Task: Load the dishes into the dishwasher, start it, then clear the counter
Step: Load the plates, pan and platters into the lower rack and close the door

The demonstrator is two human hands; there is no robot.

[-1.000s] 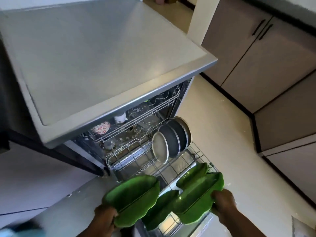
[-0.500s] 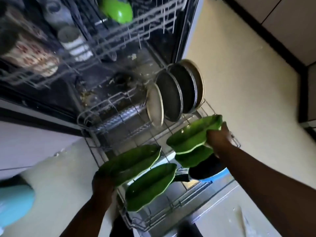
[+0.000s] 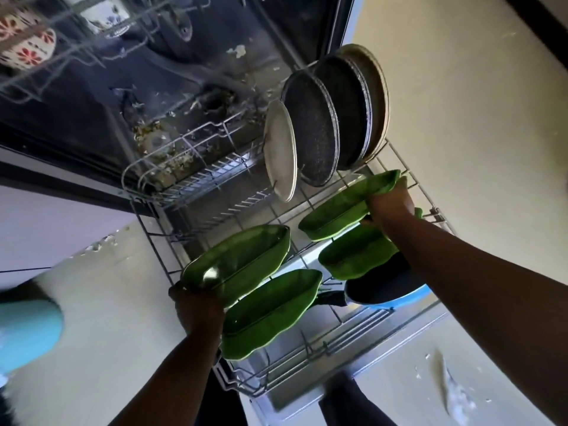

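The dishwasher's lower wire rack (image 3: 159, 241) is pulled out over the open door. My left hand (image 3: 196, 305) grips a green leaf-shaped dish (image 3: 236, 259) at the rack's left side; a second green dish (image 3: 273, 312) lies just below it. My right hand (image 3: 390, 201) holds another green leaf dish (image 3: 338, 207) over the rack's right side, above a further green dish (image 3: 356, 256). A dark pan with a blue rim (image 3: 387, 287) sits in the rack under my right forearm. A cream plate (image 3: 281, 149) and dark round plates (image 3: 313, 130) stand upright at the rack's back.
The upper rack holds a red-flowered bowl (image 3: 24, 41) and a white cup (image 3: 107, 13). Food scraps litter the tub floor (image 3: 159, 130). Beige floor (image 3: 476, 118) lies to the right, with white debris (image 3: 455, 392) near the door corner. A blurred teal object (image 3: 24, 330) is at the left edge.
My view has dropped closer to the lower rack. Both hands have moved the green dishes lower and further into the rack, the right hand toward the back right.
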